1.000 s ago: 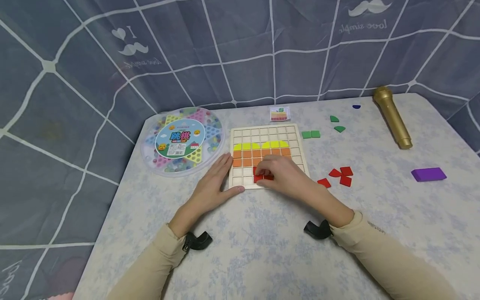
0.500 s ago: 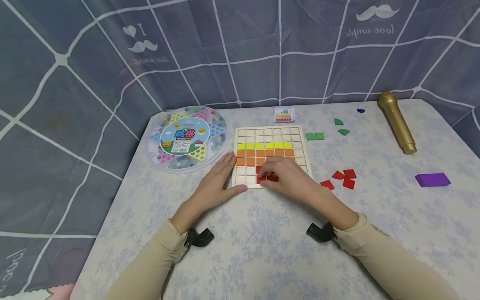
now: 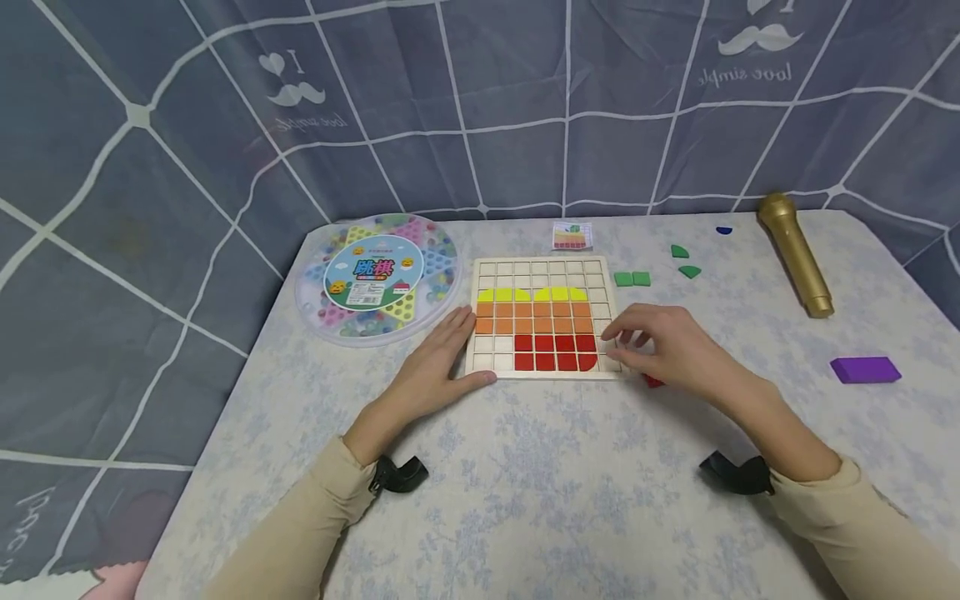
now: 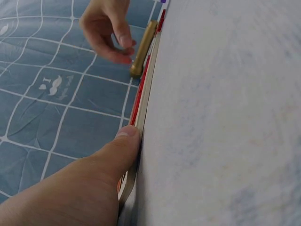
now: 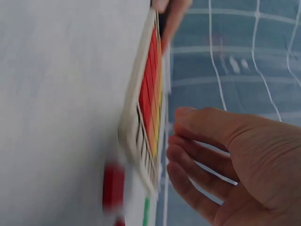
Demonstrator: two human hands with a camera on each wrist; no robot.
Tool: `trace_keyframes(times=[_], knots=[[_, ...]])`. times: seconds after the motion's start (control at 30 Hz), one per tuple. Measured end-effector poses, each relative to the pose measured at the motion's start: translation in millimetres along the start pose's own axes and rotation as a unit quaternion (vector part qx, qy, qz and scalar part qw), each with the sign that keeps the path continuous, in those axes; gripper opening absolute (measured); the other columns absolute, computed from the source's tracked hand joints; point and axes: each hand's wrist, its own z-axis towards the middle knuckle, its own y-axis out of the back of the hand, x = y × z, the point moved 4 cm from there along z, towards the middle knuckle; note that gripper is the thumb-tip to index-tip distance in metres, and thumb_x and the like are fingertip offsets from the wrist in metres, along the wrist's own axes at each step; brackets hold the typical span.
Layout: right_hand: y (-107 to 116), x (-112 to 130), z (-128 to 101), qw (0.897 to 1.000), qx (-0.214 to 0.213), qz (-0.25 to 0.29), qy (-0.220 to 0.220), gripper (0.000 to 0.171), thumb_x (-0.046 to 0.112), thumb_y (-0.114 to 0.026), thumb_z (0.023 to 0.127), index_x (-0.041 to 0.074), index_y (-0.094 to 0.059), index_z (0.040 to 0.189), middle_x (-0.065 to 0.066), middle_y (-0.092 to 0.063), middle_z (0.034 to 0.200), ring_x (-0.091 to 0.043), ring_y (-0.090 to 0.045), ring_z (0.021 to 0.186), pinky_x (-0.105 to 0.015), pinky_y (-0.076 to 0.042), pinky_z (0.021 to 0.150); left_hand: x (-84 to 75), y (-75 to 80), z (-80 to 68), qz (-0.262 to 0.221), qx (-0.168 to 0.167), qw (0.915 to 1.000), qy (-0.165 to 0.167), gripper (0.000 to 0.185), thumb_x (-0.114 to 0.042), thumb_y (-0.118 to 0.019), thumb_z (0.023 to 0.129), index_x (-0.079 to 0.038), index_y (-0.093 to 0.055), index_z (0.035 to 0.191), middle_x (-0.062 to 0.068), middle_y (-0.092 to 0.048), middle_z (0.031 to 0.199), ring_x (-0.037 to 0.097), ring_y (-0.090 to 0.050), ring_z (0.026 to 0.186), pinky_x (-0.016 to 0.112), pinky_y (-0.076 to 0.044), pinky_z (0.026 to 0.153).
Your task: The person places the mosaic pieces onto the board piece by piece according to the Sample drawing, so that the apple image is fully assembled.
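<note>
A wooden grid board (image 3: 543,376) lies flat, bearing yellow tiles (image 3: 558,294), two rows of orange tiles (image 3: 525,318) and two rows of red tiles (image 3: 557,353). Along its left edge rests my left hand (image 3: 427,362), fingers straight and thumb at the near left corner. My right hand (image 3: 663,346) hovers by the board's right edge, fingers loosely bent. In the right wrist view nothing shows between its fingers (image 5: 186,174). Beneath that hand a loose red tile (image 3: 653,381) peeks out; other loose red tiles are hidden behind it.
Behind the board lies a small picture card (image 3: 572,237). Green squares (image 3: 632,279), green rounded pieces (image 3: 679,251) and a dark blue piece (image 3: 723,231) lie to the right. Farther right are a gold microphone (image 3: 795,254) and a purple block (image 3: 866,370). A round marble-game case (image 3: 375,271) sits left.
My right hand has left the red tiles on the board and moved right, beyond the board's edge, uncovering the red rows. My left hand stays at the board.
</note>
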Motion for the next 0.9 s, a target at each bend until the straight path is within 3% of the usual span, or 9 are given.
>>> trace_keyframes(times=[0.37, 0.57, 0.7, 0.8, 0.9], knots=[[39, -62, -56, 0.995, -0.066, -0.039, -0.060, 0.029, 0.006, -0.088, 0.084, 0.012, -0.081, 0.111, -0.003, -0.079, 0.104, -0.022, -0.073, 0.085, -0.029, -0.062, 0.071, -1.1, -4.0, 0.2, -0.002, 0.015, 0.9999, 0.000, 0.099, -0.056, -0.070, 0.097, -0.003, -0.023, 0.167, 0.011, -0.018, 0.176, 0.028, -0.013, 0.165, 0.051, -0.020, 0.132], [45, -78, -67, 0.994, -0.029, -0.030, -0.102, 0.034, 0.007, -0.087, 0.085, 0.009, -0.078, 0.119, -0.009, -0.078, 0.111, -0.029, -0.074, 0.094, -0.022, -0.060, 0.072, -2.8, -4.1, -0.3, 0.001, 0.016, 0.9999, -0.004, 0.100, -0.057, -0.070, 0.097, -0.003, -0.023, 0.167, 0.012, -0.017, 0.177, 0.029, -0.012, 0.165, 0.051, -0.020, 0.132], [37, -83, -66, 0.994, 0.001, -0.021, -0.103, 0.039, 0.005, -0.086, 0.086, 0.005, -0.076, 0.123, -0.011, -0.078, 0.115, -0.031, -0.073, 0.100, -0.032, -0.064, 0.078, -2.2, -3.1, -1.7, 0.003, 0.012, 0.9999, -0.001, 0.100, -0.056, -0.070, 0.097, -0.003, -0.023, 0.167, 0.012, -0.017, 0.177, 0.029, -0.012, 0.165, 0.051, -0.019, 0.132], [31, -84, -64, 0.995, 0.003, -0.018, -0.096, 0.037, 0.001, -0.085, 0.086, 0.004, -0.076, 0.121, -0.010, -0.078, 0.112, -0.030, -0.073, 0.099, -0.042, -0.064, 0.081, -1.4, -2.1, -2.5, 0.005, 0.010, 0.9999, 0.001, 0.100, -0.057, -0.070, 0.097, -0.003, -0.022, 0.167, 0.011, -0.017, 0.177, 0.028, -0.013, 0.165, 0.050, -0.019, 0.132], [28, -85, -64, 0.995, -0.002, -0.017, -0.097, 0.034, -0.001, -0.083, 0.086, 0.004, -0.077, 0.119, -0.009, -0.078, 0.110, -0.029, -0.074, 0.098, -0.045, -0.064, 0.082, -0.8, -1.8, -2.4, 0.009, 0.008, 0.9999, 0.000, 0.099, -0.057, -0.069, 0.098, -0.003, -0.023, 0.167, 0.011, -0.017, 0.177, 0.028, -0.012, 0.165, 0.049, -0.018, 0.132]])
